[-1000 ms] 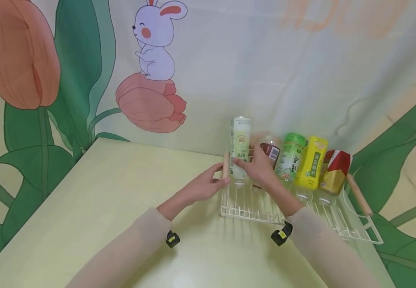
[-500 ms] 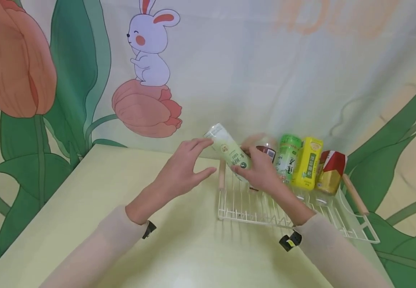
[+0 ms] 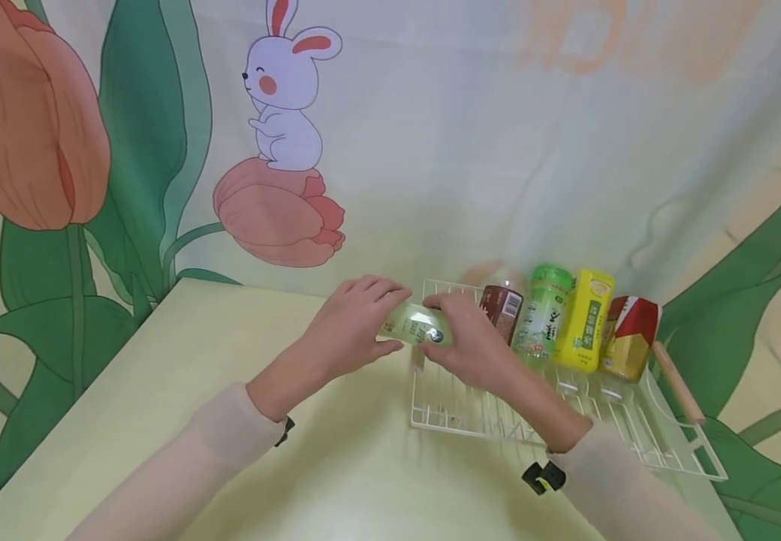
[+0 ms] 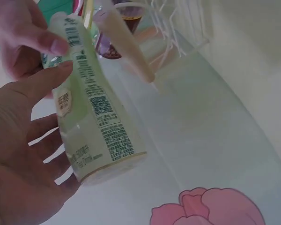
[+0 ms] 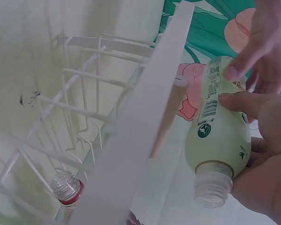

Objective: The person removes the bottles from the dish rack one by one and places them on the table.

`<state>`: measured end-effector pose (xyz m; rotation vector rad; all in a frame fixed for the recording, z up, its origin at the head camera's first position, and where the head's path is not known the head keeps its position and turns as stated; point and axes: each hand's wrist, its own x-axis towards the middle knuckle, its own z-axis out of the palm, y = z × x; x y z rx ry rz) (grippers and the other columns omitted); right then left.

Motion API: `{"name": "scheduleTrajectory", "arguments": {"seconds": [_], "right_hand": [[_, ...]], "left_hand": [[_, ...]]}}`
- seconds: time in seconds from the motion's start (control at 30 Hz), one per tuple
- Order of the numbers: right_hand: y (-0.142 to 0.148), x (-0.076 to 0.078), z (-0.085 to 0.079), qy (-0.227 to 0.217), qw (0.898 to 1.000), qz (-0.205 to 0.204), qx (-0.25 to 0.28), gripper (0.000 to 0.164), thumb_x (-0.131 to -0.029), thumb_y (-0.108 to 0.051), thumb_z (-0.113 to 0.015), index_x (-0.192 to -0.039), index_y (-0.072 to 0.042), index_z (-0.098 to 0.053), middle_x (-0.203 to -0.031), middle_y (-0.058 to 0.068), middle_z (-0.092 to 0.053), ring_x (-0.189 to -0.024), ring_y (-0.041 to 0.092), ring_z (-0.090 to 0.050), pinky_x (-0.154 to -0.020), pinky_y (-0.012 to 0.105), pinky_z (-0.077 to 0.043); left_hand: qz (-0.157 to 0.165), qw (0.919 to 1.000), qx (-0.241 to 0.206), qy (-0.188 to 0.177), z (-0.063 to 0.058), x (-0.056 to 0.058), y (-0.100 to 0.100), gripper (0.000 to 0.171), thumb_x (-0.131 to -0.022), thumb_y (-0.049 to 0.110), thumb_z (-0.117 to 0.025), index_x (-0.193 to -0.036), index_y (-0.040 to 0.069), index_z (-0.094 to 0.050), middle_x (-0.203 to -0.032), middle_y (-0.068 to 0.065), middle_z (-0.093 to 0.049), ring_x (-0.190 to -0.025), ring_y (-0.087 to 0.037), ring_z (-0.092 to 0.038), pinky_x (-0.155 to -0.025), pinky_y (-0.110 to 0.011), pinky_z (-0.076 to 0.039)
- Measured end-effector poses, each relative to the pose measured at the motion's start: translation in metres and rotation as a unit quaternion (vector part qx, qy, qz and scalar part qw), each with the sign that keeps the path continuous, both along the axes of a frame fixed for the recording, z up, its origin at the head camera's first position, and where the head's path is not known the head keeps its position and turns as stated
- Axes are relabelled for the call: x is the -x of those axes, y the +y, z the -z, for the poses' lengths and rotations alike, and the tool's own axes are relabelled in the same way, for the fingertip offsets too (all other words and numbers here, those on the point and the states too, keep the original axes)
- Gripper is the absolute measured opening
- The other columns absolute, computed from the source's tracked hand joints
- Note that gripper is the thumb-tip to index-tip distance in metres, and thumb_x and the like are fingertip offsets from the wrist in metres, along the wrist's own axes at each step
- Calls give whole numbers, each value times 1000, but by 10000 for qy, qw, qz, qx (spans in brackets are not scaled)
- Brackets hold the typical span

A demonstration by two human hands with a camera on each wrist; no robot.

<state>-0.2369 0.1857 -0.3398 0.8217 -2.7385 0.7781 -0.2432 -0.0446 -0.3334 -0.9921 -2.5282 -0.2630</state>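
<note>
Both hands hold a pale green plastic tea drink bottle (image 3: 409, 324) above the left end of a white wire rack. My right hand (image 3: 465, 334) grips its neck half, thumb on the label. My left hand (image 3: 357, 319) is around the base half, with its thumb on the label and its fingers behind in the left wrist view. The bottle (image 5: 220, 126) lies tilted, its clear threaded neck bare of a cap in the right wrist view. Its flat base faces away from the neck, toward the left hand's side.
The wire rack (image 3: 454, 432) has wooden handles (image 3: 678, 382) at its ends. In it lean a brown-labelled bottle (image 3: 501, 309), a green-topped bottle (image 3: 544, 315), a yellow bottle (image 3: 585, 319) and a red and gold one (image 3: 632, 338). A printed curtain (image 3: 431, 150) hangs behind the table.
The right hand has lifted the pale green bottle from the rack's left end and tipped it sideways to the left. My left hand has left the rack's handle and taken the bottle's base half.
</note>
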Motion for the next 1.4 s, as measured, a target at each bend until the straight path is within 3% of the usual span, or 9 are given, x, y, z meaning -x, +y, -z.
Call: {"name": "scheduleTrajectory", "arguments": {"seconds": [0.2,0.43,0.6,0.83,1.03,1.4], "right_hand": [[4,-9,6,108,9995,-135,-269,61,-86,-10,-89,-138,2,-58,-129,14,-63,-112,28,-58,-90,43,-57],[5,-7,8,186,9972,-251,-678,61,-88,-11,-88,-140,1,-58,-137,14,-63,-128,31,-56,-104,45,-55],[-1,-5,6,321,9938,-458,-956,61,-89,-13,-87,-140,1,-57,-137,15,-63,-128,32,-56,-106,45,-54],[-1,4,-5,1141,9841,-361,-1314,61,-86,-16,-89,-135,4,-59,-129,16,-65,-122,34,-58,-104,46,-54],[-6,12,-14,1321,9756,-552,-1664,58,-87,-15,-89,-133,5,-61,-130,17,-66,-125,36,-58,-110,47,-49],[-9,6,-1,1445,9780,-684,-1340,55,-86,-8,-88,-132,4,-62,-124,15,-67,-115,34,-60,-100,46,-54]], "left_hand": [[30,10000,51,59,20,-3,10,56,-86,27,-90,-134,9,-67,-130,-4,-66,-122,-26,-60,-105,-46,-53],[-22,9999,95,-105,30,2,18,62,-83,31,-94,-135,9,-67,-126,-4,-66,-114,-25,-60,-98,-42,-55],[-272,9989,221,-306,27,2,15,60,-82,35,-95,-132,12,-70,-122,-2,-67,-108,-23,-59,-91,-38,-54],[-402,9991,58,142,16,8,18,55,-81,35,-95,-126,12,-72,-119,-2,-66,-105,-24,-60,-88,-39,-55],[-623,9980,-30,125,13,11,15,54,-81,35,-95,-126,14,-72,-118,-1,-66,-106,-24,-61,-89,-39,-56],[-393,9992,-6,46,17,9,8,51,-82,33,-95,-125,16,-74,-112,1,-66,-96,-21,-58,-77,-35,-55]]}}
